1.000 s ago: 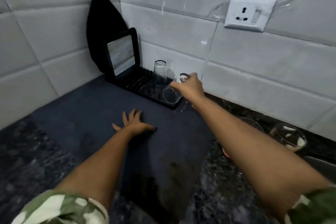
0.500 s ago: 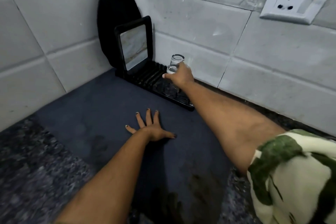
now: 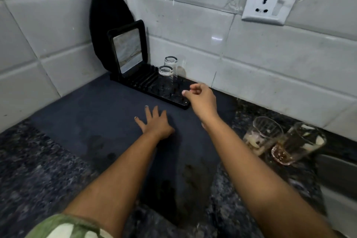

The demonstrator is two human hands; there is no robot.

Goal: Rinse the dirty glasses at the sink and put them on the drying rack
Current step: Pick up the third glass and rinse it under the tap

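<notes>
Two clear glasses stand upside down on the black drying rack (image 3: pixel 170 98) by the back wall: the near glass (image 3: pixel 166 75) and the far glass (image 3: pixel 171 62) behind it. My right hand (image 3: pixel 201 98) hovers over the rack's right end with loosely curled fingers, holding nothing and apart from the glasses. My left hand (image 3: pixel 154 121) rests flat with spread fingers on the dark mat (image 3: pixel 87 114). Two dirty glasses stand on the counter at the right: the left dirty glass (image 3: pixel 262 135) and the right dirty glass (image 3: pixel 297 143), with residue inside.
A black-framed mirror (image 3: pixel 128 49) stands on the rack's left end in front of a black oval board (image 3: pixel 108 21). A wall socket (image 3: pixel 270 6) sits on the white tiles. The sink edge (image 3: pixel 336 172) shows at the far right. Wet patches mark the mat.
My right hand set the second glass upside down on the rack, let go, and drew back to the right. My left hand stayed on the mat.
</notes>
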